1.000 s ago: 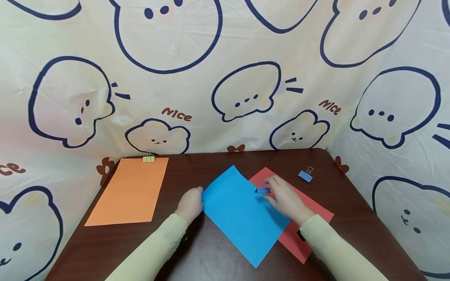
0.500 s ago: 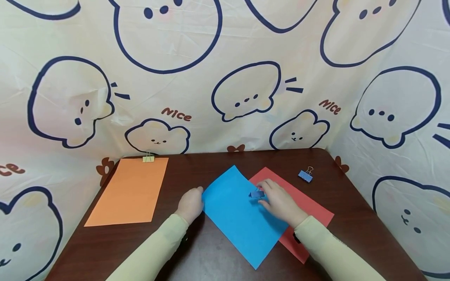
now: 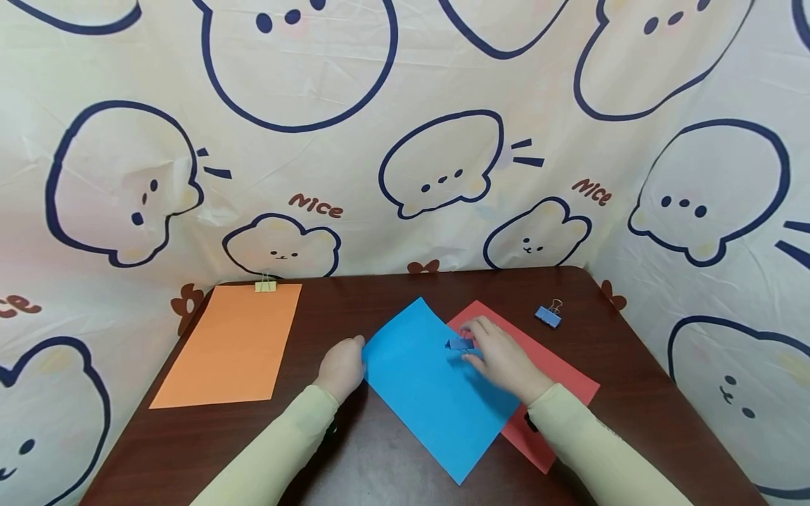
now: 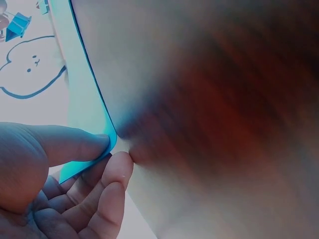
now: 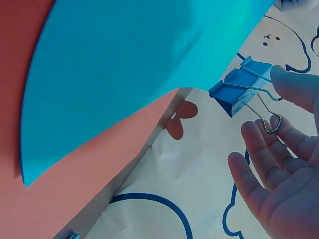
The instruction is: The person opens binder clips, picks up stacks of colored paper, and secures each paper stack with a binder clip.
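Paper in orange [image 3: 224, 344]: lies flat on your far left, smooth, with four straight sides.
Yellow clip [image 3: 266, 287]: sits on that paper's back edge, with thin wire handles standing up.
Left hand [image 3: 342, 367]: your thumb and fingers pinch one corner of the blue paper, thumb on top, fingers below.
Blue paper [image 3: 430, 400]: smooth and thin, turned like a diamond between your hands. The corner you hold is bent, and the right part lies over the red paper.
Held clip [image 3: 460, 344]: blue, shiny and shaped like a wedge, with two bendy wire loops. It is just past your right fingertips, close to the back right edge of the blue paper. You cannot tell if they touch.
Right hand [image 3: 503, 357]: your thumb presses one wire loop and your fingertips press the other, so you pinch the clip between them.
Red paper [image 3: 572, 379]: flat and smooth, partly under the blue one.
Spare clip [image 3: 548, 317]: blue with wire loops, lying on the shiny dark brown table [image 3: 392, 457], behind the red paper.
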Motion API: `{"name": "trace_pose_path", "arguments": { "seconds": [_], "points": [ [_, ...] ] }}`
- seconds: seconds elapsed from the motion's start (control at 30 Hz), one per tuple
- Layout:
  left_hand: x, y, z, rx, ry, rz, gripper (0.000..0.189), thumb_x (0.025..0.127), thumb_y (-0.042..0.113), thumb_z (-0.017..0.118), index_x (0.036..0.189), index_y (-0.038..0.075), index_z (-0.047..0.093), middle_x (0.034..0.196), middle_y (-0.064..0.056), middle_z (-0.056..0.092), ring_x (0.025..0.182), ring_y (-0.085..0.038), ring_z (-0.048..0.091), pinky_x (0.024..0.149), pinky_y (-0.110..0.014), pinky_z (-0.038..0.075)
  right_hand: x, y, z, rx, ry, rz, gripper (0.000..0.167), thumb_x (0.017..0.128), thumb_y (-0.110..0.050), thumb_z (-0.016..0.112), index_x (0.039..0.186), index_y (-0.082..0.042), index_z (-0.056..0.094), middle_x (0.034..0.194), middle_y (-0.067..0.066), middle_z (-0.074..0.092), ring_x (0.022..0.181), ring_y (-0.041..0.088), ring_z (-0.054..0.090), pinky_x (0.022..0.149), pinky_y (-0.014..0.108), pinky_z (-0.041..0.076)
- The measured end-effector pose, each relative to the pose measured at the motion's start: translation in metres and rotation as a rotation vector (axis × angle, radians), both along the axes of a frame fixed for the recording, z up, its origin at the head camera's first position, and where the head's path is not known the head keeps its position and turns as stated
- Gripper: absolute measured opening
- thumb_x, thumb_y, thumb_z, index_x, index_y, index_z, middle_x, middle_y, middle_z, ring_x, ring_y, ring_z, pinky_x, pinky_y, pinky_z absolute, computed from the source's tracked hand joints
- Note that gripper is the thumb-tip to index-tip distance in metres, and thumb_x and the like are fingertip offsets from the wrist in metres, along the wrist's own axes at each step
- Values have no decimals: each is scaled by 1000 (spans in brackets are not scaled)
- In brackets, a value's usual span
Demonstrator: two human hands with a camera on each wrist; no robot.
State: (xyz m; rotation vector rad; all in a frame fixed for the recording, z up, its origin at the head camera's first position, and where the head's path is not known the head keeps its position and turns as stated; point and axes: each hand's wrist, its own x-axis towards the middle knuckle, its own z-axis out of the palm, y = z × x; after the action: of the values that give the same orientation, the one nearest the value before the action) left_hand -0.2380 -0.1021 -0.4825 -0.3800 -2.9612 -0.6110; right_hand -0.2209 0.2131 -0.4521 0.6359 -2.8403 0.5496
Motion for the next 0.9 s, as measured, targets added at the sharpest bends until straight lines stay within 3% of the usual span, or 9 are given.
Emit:
{"name": "trace_pose_path", "arguments": {
  "seconds": [0.3, 0.5, 0.9],
  "points": [
    [0, 0, 1, -19, 13, 4, 12, 90, -7, 68, 102, -3, 66, 76, -10, 63, 68, -20, 60, 63, -36, 54, -2, 0, 4, -39, -23, -10, 58, 88, -19, 84, 137, -8, 55, 128, 11, 61, 113, 24, 65, 91, 39, 60],
    [-1, 1, 0, -18, 12, 7, 11, 90, -7, 67, 100, -2, 66, 74, -9, 61, 66, -19, 58, 60, -34, 52, -2, -1, 5, -80, -40, -21, 56, 90, -21, 82, 137, -9, 55, 127, 11, 61, 113, 25, 66, 90, 38, 60],
    [0, 1, 1, -13, 7, 13, 12, 90, -7, 67, 102, -3, 66, 76, -10, 62, 67, -21, 59, 62, -35, 53, -5, 0, 4, -85, 17, -18, 55, 89, -20, 83, 135, -8, 56, 124, 9, 61, 107, 22, 66, 85, 36, 61]
  ]
}}
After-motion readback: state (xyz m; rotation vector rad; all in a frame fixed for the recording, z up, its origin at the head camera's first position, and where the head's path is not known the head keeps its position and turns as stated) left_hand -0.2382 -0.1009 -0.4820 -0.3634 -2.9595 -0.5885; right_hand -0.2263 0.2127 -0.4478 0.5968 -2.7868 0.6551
